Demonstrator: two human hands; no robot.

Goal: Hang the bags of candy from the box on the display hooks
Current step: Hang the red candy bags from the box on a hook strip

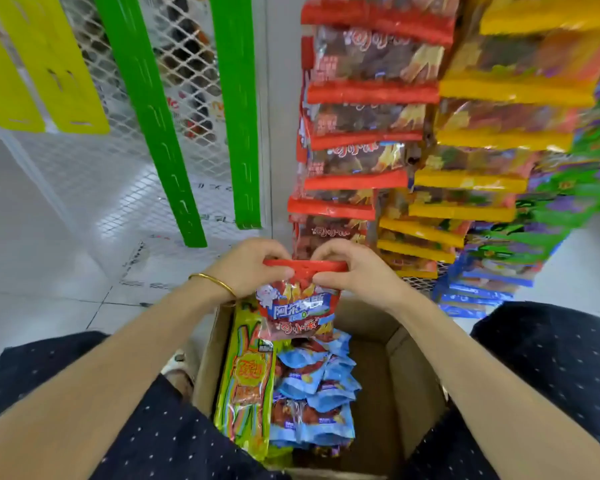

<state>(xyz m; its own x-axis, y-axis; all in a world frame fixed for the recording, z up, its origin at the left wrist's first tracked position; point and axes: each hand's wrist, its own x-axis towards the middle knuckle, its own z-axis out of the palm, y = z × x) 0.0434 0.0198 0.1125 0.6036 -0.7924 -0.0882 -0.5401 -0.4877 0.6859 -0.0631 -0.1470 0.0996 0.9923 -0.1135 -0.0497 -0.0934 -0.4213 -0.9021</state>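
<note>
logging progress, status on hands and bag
Left hand and right hand pinch top strip of red plastic candy bag. Held over brown cardboard box, not yet hung. Nothing blocking hanging red bags.

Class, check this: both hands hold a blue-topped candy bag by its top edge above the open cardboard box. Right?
No: the head view shows the candy bag has a red top, not blue. The left hand and right hand do hold its top edge above the open cardboard box.
</note>
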